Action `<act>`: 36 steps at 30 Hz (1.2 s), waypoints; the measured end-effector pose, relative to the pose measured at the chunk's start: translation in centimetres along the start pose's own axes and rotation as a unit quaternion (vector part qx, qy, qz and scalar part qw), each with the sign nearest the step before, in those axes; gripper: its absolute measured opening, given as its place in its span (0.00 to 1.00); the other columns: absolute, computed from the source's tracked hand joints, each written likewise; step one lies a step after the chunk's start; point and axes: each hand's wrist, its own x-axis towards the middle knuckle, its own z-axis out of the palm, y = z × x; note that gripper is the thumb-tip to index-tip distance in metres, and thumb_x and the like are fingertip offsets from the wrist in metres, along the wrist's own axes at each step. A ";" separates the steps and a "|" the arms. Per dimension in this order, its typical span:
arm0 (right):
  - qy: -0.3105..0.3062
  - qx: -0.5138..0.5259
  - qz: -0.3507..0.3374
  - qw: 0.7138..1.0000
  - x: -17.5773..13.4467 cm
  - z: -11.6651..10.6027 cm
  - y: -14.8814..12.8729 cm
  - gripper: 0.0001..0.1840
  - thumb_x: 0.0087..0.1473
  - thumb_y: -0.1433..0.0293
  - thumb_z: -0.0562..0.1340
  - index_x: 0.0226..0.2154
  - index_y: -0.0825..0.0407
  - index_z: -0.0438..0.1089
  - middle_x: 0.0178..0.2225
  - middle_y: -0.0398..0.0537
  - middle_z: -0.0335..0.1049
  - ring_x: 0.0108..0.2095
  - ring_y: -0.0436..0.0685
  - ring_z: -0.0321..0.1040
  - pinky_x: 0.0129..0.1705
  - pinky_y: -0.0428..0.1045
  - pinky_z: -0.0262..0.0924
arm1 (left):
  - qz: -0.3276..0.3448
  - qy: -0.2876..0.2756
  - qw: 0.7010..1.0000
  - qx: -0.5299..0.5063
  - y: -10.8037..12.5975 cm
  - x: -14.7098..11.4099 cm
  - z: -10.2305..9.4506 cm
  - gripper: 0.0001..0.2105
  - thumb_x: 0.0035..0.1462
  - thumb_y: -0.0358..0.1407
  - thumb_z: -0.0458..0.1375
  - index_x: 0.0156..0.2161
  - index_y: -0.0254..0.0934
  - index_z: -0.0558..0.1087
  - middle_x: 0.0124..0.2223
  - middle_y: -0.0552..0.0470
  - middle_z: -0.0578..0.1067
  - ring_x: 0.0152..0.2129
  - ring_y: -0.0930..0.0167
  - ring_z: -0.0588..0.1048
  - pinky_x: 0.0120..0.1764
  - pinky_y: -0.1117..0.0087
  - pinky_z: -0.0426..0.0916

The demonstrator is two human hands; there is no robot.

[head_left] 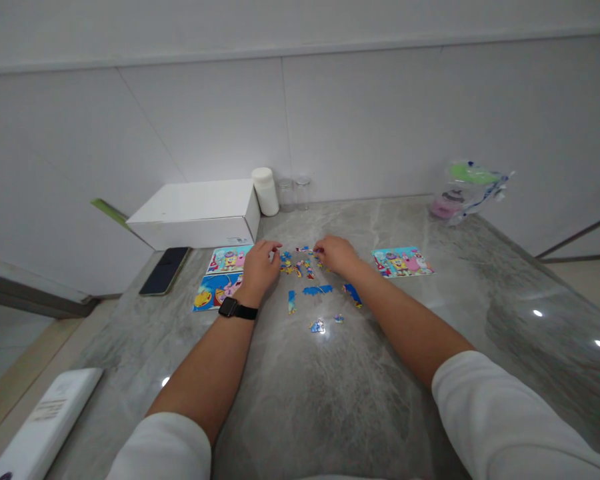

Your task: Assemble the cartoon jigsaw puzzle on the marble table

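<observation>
Loose jigsaw puzzle pieces (300, 268) lie in a cluster between my two hands on the grey marbled table (320, 413). My left hand (263, 265), below a black watch (237, 308) on the wrist, sits at the cluster's left side with bent fingers drawn together; whatever is in them is too small to make out. From the right, my right hand (337, 254) pinches a small puzzle piece at the cluster's far edge, its fingertips partly hidden. Nearer me are joined blue pieces (318, 290), a narrow blue strip (292, 302), a dark blue section (352, 295) and small pieces (317, 326).
Cartoon picture cards (215, 291) lie beside my left forearm, another card (403, 262) at right. A phone (165, 271), white box (195, 210), white bottle (265, 192), clear glasses (294, 195) and plastic bag (467, 192) stand around. A white package (50, 420) lies front left.
</observation>
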 end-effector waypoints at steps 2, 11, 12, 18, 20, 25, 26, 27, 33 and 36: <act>-0.005 -0.001 -0.007 1.000 0.1 0.3 0.2 0.12 0.63 0.66 0.66 0.47 0.45 0.83 0.46 0.55 0.81 0.45 0.61 0.74 0.48 0.52 0.65 | 0.003 -0.002 1.000 -0.003 0.3 -0.1 0.0 0.11 0.67 0.32 0.55 0.49 0.39 0.79 0.45 0.46 0.80 0.42 0.64 0.77 0.49 0.61 0.72; -0.036 -0.006 -0.034 0.999 0.7 0.2 0.7 0.15 0.62 0.68 0.66 0.50 0.46 0.82 0.49 0.58 0.78 0.45 0.63 0.74 0.46 0.53 0.63 | 0.016 -0.020 1.000 -0.004 1.6 -0.2 -0.2 0.11 0.67 0.31 0.55 0.49 0.37 0.79 0.46 0.45 0.80 0.45 0.62 0.78 0.51 0.60 0.72; -0.036 -0.005 -0.037 0.999 0.7 0.2 0.7 0.14 0.62 0.69 0.66 0.49 0.46 0.82 0.49 0.57 0.78 0.45 0.63 0.74 0.46 0.53 0.63 | 0.015 -0.024 1.000 -0.002 1.7 -0.2 -0.3 0.11 0.66 0.31 0.55 0.49 0.37 0.79 0.46 0.45 0.80 0.46 0.62 0.78 0.52 0.60 0.72; -0.025 0.015 -0.033 0.999 0.8 -0.2 0.9 0.09 0.57 0.71 0.69 0.41 0.48 0.82 0.46 0.54 0.79 0.43 0.60 0.73 0.43 0.50 0.62 | 0.017 -0.024 1.000 -0.008 2.3 -0.4 -0.4 0.11 0.68 0.31 0.54 0.49 0.37 0.79 0.47 0.45 0.80 0.46 0.62 0.77 0.53 0.59 0.71; -0.022 0.049 -0.031 0.998 1.0 -0.6 0.8 0.07 0.56 0.72 0.68 0.39 0.49 0.81 0.42 0.52 0.80 0.40 0.59 0.73 0.41 0.50 0.61 | 0.019 -0.017 1.000 -0.018 2.5 -0.3 -0.5 0.11 0.68 0.31 0.55 0.48 0.38 0.79 0.47 0.45 0.80 0.46 0.63 0.77 0.54 0.59 0.71; 0.003 0.220 -0.053 0.974 0.4 -3.6 -0.4 0.04 0.55 0.71 0.68 0.35 0.49 0.79 0.33 0.44 0.79 0.34 0.54 0.72 0.38 0.48 0.60 | 0.033 -0.030 0.996 -0.081 4.1 0.6 -2.0 0.09 0.67 0.35 0.58 0.47 0.38 0.79 0.44 0.48 0.80 0.39 0.67 0.76 0.48 0.63 0.72; 0.013 0.253 -0.060 0.965 0.0 -4.5 -0.9 0.03 0.55 0.70 0.67 0.34 0.49 0.79 0.32 0.43 0.79 0.33 0.54 0.72 0.37 0.48 0.61 | 0.034 -0.043 0.993 -0.100 4.7 0.8 -2.6 0.08 0.67 0.37 0.59 0.45 0.38 0.80 0.43 0.49 0.81 0.37 0.68 0.76 0.46 0.65 0.72; 0.020 0.283 -0.069 0.957 -0.6 -5.5 -1.4 0.04 0.55 0.68 0.67 0.34 0.49 0.78 0.31 0.43 0.78 0.33 0.54 0.71 0.37 0.48 0.61 | 0.036 -0.053 0.991 -0.120 5.3 0.9 -3.3 0.09 0.68 0.39 0.59 0.45 0.38 0.80 0.42 0.49 0.81 0.36 0.69 0.76 0.44 0.66 0.72; 0.034 0.377 -0.099 0.920 -4.4 -9.7 -4.6 0.09 0.56 0.63 0.66 0.35 0.51 0.78 0.30 0.44 0.77 0.31 0.52 0.69 0.35 0.48 0.61 | 0.019 -0.095 0.984 -0.149 9.2 0.4 -7.4 0.12 0.65 0.44 0.61 0.37 0.37 0.80 0.34 0.51 0.80 0.32 0.70 0.75 0.37 0.69 0.68; 0.008 0.411 -0.102 0.906 -5.7 -10.1 -5.1 0.11 0.56 0.61 0.66 0.35 0.51 0.78 0.31 0.44 0.78 0.32 0.53 0.71 0.35 0.48 0.63 | 0.003 -0.115 0.980 -0.164 10.0 -0.9 -8.6 0.13 0.65 0.45 0.60 0.37 0.38 0.80 0.34 0.52 0.81 0.32 0.69 0.76 0.36 0.69 0.68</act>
